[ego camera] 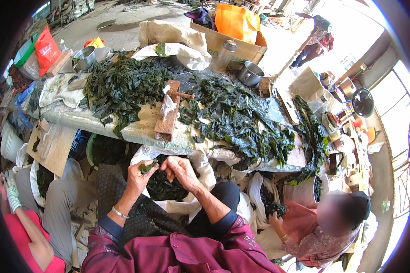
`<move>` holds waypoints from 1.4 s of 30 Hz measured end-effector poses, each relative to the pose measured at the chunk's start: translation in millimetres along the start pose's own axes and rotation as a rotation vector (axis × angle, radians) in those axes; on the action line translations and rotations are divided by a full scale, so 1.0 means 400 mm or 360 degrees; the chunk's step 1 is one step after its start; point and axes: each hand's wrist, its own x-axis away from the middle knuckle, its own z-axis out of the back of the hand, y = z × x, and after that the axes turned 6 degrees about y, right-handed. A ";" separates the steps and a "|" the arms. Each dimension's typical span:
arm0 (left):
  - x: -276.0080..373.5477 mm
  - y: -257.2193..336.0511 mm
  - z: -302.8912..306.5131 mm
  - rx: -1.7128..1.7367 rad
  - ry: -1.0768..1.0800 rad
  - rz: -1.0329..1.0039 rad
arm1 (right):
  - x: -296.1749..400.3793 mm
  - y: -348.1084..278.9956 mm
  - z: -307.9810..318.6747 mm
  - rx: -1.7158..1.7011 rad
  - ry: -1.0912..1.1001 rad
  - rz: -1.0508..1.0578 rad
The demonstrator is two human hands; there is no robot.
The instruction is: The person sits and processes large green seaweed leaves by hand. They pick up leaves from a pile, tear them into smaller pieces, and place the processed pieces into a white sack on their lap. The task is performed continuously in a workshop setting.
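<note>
My left hand (136,175) grips a small rolled bundle of dark green seaweed (146,167), its end showing between thumb and fingers. Just beside it, my right hand (181,171) has its fingers curled; whether something thin is pinched in them cannot be made out. Both hands are above an open white woven sack (205,170) with dark seaweed (165,186) inside. On the table ahead stands a wooden block (166,116) with white powder and a wooden peg (181,94). Heaps of wet seaweed lie left (123,82) and right (232,116) of the block.
Metal mugs (84,58) (251,74), a glass bottle (225,56) and a cardboard box (235,51) stand along the table's far side. A co-worker (328,228) at right handles seaweed by another sack. A second person's gloved hand (12,192) is at left, near a board (53,146).
</note>
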 end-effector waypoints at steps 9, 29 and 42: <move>0.020 0.012 -0.074 -0.0164 0.0093 -0.0149 | -0.033 0.073 -0.010 -0.0681 0.0052 -0.0313; 0.031 -0.058 -0.018 0.1233 -0.0073 0.1163 | -0.014 0.062 -0.013 0.0534 -0.0044 0.0405; -0.009 -0.049 0.066 0.1310 -0.0139 0.0887 | 0.007 -0.031 0.033 0.0594 -0.0262 0.0202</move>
